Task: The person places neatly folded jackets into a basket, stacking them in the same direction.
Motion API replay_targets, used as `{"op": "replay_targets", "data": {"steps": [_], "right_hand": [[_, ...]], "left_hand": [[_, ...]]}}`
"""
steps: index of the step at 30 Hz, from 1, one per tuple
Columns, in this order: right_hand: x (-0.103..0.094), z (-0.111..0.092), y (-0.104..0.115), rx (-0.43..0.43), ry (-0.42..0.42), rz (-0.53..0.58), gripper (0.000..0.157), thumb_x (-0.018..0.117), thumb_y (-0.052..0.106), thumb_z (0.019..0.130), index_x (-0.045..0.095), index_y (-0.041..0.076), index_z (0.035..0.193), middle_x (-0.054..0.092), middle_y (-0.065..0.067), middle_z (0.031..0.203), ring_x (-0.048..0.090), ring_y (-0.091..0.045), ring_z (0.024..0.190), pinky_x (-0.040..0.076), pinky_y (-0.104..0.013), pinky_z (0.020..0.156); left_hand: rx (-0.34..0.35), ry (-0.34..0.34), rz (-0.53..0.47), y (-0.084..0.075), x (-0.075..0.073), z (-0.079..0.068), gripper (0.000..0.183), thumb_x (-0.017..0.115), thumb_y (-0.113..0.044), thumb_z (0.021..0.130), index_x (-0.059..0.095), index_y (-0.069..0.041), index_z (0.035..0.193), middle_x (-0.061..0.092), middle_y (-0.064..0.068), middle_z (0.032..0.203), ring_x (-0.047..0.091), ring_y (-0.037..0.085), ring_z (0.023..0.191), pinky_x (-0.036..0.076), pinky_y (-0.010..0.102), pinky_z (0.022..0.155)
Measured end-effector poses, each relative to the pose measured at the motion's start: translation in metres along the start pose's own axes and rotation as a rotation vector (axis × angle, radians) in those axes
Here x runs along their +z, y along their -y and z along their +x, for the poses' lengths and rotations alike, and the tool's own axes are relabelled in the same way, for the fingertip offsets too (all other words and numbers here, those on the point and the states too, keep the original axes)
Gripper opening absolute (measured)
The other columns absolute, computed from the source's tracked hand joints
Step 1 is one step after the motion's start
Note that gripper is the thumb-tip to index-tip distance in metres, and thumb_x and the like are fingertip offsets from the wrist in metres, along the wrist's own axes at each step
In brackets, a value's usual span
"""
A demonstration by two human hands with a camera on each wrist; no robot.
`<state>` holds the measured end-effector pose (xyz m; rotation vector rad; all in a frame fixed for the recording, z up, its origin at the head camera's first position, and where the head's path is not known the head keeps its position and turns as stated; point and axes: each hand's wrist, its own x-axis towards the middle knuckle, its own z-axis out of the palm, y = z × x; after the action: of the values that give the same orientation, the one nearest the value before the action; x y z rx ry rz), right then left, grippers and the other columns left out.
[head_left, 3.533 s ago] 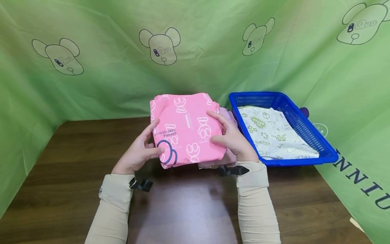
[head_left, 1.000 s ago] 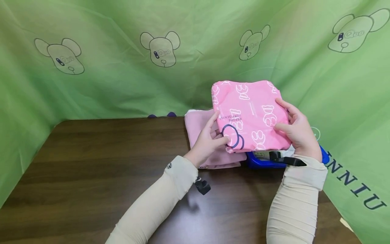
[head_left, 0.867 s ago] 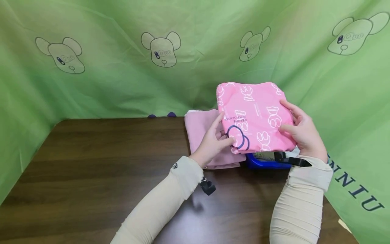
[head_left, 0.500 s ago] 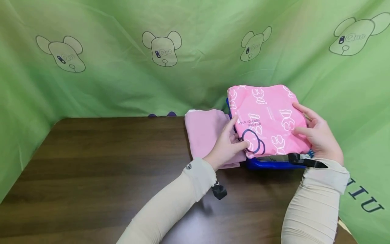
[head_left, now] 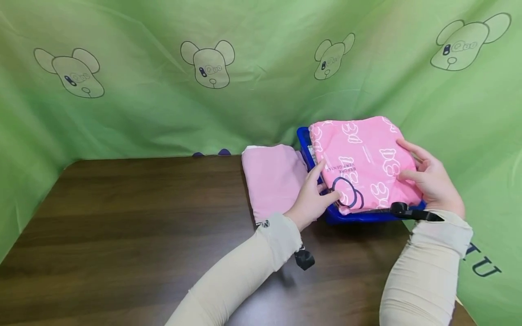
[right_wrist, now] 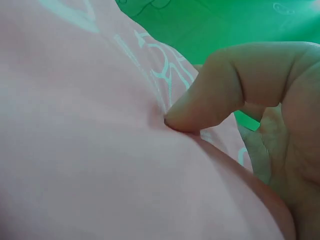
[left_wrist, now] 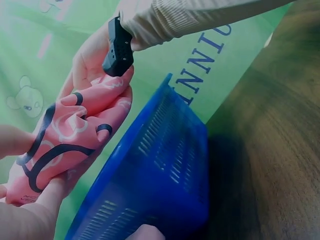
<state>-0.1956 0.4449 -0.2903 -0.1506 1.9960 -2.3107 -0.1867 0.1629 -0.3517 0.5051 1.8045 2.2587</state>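
A person's left hand (head_left: 307, 201) and right hand (head_left: 434, 185) hold a pink folded cloth (head_left: 367, 158) between them, each gripping one side with the thumb on top and other fingers at the edge or beneath. The pink folded cloth is over a blue basket (head_left: 363, 218), covering most of its opening in the head view; whether it rests on anything inside cannot be told. White bear outlines, dark blue curves and the upside-down words "VERY GENTLE" and "BEFORE" mark its upper face. In the right wrist view a fingertip (right_wrist: 187, 117) presses a dent into the fabric. The left wrist view shows the basket's slotted wall near the bundle, with the tip of another finger in front of that wall; contact there is unclear. A mauve folded cloth (head_left: 274, 181) lies on the brown wooden table (head_left: 142, 235), just beside the basket on its left, partly hidden by the left hand. Cream sleeves (head_left: 236, 271) cover both forearms, and a black device is worn at each wrist, one hanging below the left cuff (head_left: 304, 259), the other by the right hand. A green curtain (head_left: 265, 104) printed with bear heads hangs behind the table.
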Motion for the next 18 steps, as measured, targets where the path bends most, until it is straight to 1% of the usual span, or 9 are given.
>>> {"op": "replay_targets", "data": {"steps": [3, 6, 10, 13, 18], "right_hand": [[-0.005, 0.001, -0.001, 0.009, 0.002, 0.014, 0.08, 0.043, -0.027, 0.083, 0.033, 0.02, 0.147, 0.064, -0.003, 0.114, 0.067, -0.025, 0.078, 0.056, -0.038, 0.057], [-0.009, 0.005, -0.005, 0.022, -0.013, -0.007, 0.081, 0.044, -0.027, 0.082, 0.034, 0.02, 0.147, 0.065, -0.004, 0.109, 0.067, -0.025, 0.075, 0.055, -0.038, 0.054], [-0.011, 0.011, -0.013, 0.034, -0.04, -0.048, 0.082, 0.046, -0.026, 0.081, 0.034, 0.021, 0.146, 0.067, -0.005, 0.102, 0.066, -0.024, 0.069, 0.054, -0.035, 0.049], [-0.013, 0.013, -0.017, 0.045, -0.063, -0.054, 0.082, 0.047, -0.026, 0.081, 0.035, 0.021, 0.146, 0.067, -0.005, 0.102, 0.066, -0.023, 0.069, 0.053, -0.034, 0.048], [-0.013, 0.014, -0.017, 0.057, -0.104, -0.07, 0.081, 0.048, -0.025, 0.08, 0.037, 0.022, 0.145, 0.066, -0.002, 0.105, 0.066, -0.022, 0.074, 0.055, -0.034, 0.053]], "left_hand": [[0.011, -0.012, 0.087, 0.001, 0.004, 0.002, 0.083, 0.067, 0.0, 0.084, 0.023, -0.026, 0.149, 0.02, -0.005, 0.151, 0.047, 0.022, 0.121, 0.047, 0.017, 0.084], [0.019, -0.015, 0.148, 0.003, 0.006, 0.003, 0.079, 0.066, -0.001, 0.084, 0.025, -0.021, 0.149, 0.021, -0.002, 0.151, 0.046, 0.019, 0.121, 0.044, 0.016, 0.089], [-0.001, -0.002, 0.149, 0.009, 0.003, 0.004, 0.073, 0.065, -0.004, 0.086, 0.029, -0.02, 0.148, 0.017, -0.003, 0.153, 0.045, 0.019, 0.122, 0.043, 0.017, 0.091], [-0.032, 0.017, 0.145, 0.011, 0.001, 0.005, 0.071, 0.065, -0.009, 0.087, 0.03, -0.022, 0.147, 0.014, -0.005, 0.154, 0.044, 0.021, 0.125, 0.044, 0.019, 0.091], [-0.049, 0.05, 0.198, 0.009, 0.003, 0.006, 0.07, 0.065, -0.011, 0.088, 0.029, -0.018, 0.148, 0.011, -0.004, 0.155, 0.042, 0.023, 0.128, 0.044, 0.022, 0.093]]}}
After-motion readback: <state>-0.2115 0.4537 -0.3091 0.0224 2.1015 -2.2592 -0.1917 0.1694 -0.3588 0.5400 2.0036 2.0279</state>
